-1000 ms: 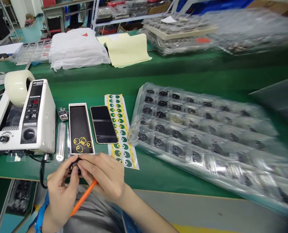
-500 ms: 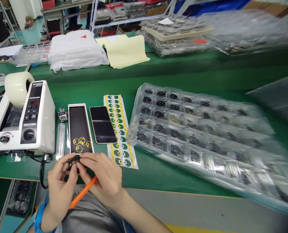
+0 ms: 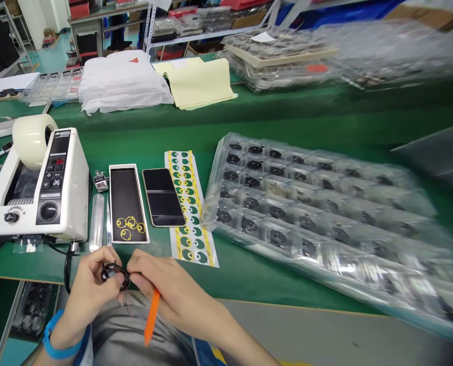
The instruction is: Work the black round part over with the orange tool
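Note:
My left hand (image 3: 87,290) pinches a small round black part (image 3: 114,273) with thin wires, held over the table's front edge. My right hand (image 3: 169,292) touches the same part with its fingertips and also carries an orange stick tool (image 3: 151,317), which points down toward my lap. Just beyond the hands lies a black tray with a white rim (image 3: 127,203) that holds a few yellow ring stickers (image 3: 130,226). A strip of yellow and green stickers (image 3: 190,208) lies to the right of a dark phone (image 3: 162,196).
A white tape dispenser (image 3: 39,193) with a tape roll stands at the left. A large clear blister tray of black parts (image 3: 318,213) fills the right side. Tweezers and a clear tube (image 3: 96,221) lie beside the black tray. White sheets and yellow paper sit at the back.
Both hands have drawn back toward me with the black part. The orange tool has swung from a slant to pointing almost straight down.

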{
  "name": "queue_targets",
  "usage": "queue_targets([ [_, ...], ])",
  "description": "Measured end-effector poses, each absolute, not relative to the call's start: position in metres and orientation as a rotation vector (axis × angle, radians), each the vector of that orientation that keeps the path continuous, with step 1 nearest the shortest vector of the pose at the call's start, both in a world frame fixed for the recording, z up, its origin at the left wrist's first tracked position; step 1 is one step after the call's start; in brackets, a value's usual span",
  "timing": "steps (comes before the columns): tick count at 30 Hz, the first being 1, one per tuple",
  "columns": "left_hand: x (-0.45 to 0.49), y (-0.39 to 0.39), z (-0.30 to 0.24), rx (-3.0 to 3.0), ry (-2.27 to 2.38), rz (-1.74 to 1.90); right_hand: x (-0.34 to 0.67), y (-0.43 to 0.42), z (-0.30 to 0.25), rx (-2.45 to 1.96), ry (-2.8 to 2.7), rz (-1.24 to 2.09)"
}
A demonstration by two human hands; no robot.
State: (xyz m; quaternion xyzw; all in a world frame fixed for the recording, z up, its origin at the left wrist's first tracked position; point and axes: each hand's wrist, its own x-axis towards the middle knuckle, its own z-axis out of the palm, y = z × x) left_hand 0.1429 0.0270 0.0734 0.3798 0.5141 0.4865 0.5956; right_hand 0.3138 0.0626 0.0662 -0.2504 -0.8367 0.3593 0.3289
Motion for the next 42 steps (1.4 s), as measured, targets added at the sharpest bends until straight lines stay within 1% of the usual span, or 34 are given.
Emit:
queue_targets([
  [3, 0.148, 0.029, 0.076, 0.952, 1.275, 1.155, 0.307, 0.053, 0.058, -0.718, -2.128, 0.850],
  [6, 0.151, 0.030, 0.078, 1.033, 1.310, 1.155, 0.303, 0.045, 0.052, -0.821, -2.018, 1.002],
  [9, 0.149, 0.029, 0.077, 0.989, 1.292, 1.133, 0.305, 0.043, 0.051, -0.851, -1.957, 1.157],
  [14, 0.141, 0.027, 0.072, 0.856, 1.180, 1.022, 0.313, 0.050, 0.055, -0.779, -2.098, 1.121],
  [18, 0.143, 0.029, 0.071, 0.835, 1.180, 1.009, 0.311, 0.049, 0.058, -0.804, -1.897, 1.380],
  [20, 0.145, 0.030, 0.069, 0.816, 1.191, 1.024, 0.308, 0.047, 0.059, -0.835, -1.795, 1.443],
  [33, 0.148, 0.024, 0.061, 0.884, 1.191, 1.150, 0.304, 0.046, 0.051, -0.871, -1.723, 1.398],
  [37, 0.149, 0.020, 0.059, 1.148, 1.361, 1.255, 0.302, 0.046, 0.051, -1.000, -1.659, 1.352],
  [39, 0.150, 0.017, 0.055, 1.486, 1.464, 1.350, 0.299, 0.046, 0.051, -0.998, -1.567, 1.453],
  [42, 0.150, 0.014, 0.047, 2.054, 1.512, 1.466, 0.293, 0.046, 0.050, -0.912, -1.346, 1.713],
])
